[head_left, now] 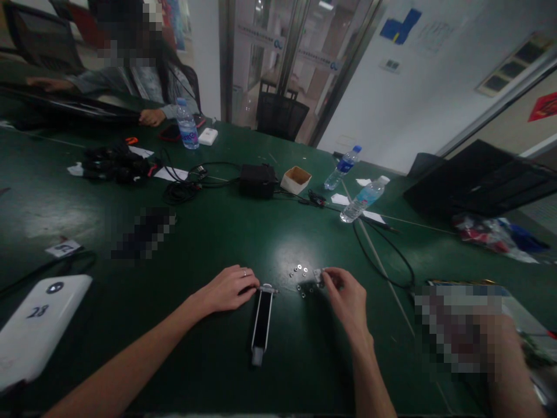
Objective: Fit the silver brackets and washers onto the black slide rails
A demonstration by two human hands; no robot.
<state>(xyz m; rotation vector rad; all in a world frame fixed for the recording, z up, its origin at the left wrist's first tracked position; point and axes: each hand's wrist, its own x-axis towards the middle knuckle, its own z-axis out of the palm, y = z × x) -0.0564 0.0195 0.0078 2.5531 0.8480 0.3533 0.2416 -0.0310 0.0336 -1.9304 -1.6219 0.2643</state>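
A long slim black bar with silver edges [262, 319] lies on the green table, its metal crosspiece at the far end and a grey block at the near end. My left hand [230, 287], with a ring on one finger, has its curled fingertips on the crosspiece's left end. To the right, my right hand [350, 299] pinches a small silver metal piece [317, 275], partly hidden by the fingers. Several small nuts and washers [299, 267] are scattered on the table between the bar and my right hand.
Plastic bottles [364, 200] stand beyond my hands, near a small open box [296, 180], a black box [257, 180] and cables. A white case marked 28 [41, 325] lies left. A person [152, 87] sits across; another person's blurred arm [509, 360] is at right.
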